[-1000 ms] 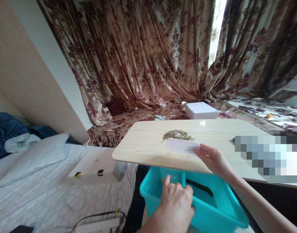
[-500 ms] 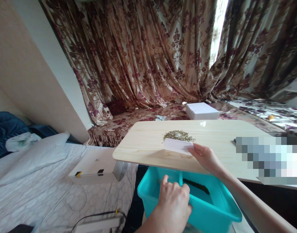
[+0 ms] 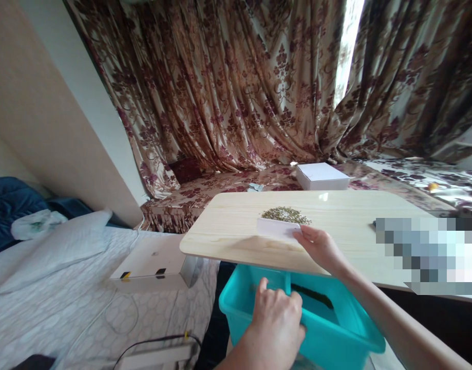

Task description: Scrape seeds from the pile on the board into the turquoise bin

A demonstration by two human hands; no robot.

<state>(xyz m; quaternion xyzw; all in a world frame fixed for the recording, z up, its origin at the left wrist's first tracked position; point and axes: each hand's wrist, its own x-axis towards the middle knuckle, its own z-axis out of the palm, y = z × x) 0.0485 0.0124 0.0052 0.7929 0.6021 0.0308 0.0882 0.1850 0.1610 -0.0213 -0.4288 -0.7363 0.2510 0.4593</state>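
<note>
My right hand (image 3: 321, 247) pinches the right end of a thin white card (image 3: 275, 229), which stands on edge at the near side of a pile of small green-brown seeds or dried bits (image 3: 285, 214). The pile lies on a pale wood-patterned tabletop (image 3: 224, 226). Below the table's near edge is a teal plastic bin (image 3: 336, 336) with a divider, and a dark greenish strip of material in its right compartment. My left hand (image 3: 276, 321) is closed over the bin's near rim, its index finger pointing inward; the fingertips are partly hidden.
A blurred-out object (image 3: 424, 252) lies at the table's right. Behind the table, a white box (image 3: 322, 176) rests on a floral-covered ledge. On the left are a bed (image 3: 77, 277) with a pillow (image 3: 58, 252), a flat white case (image 3: 153, 259) and cables (image 3: 154, 339).
My right hand and the white card have shifted slightly left along the near side of the pile. My left hand stays on the bin.
</note>
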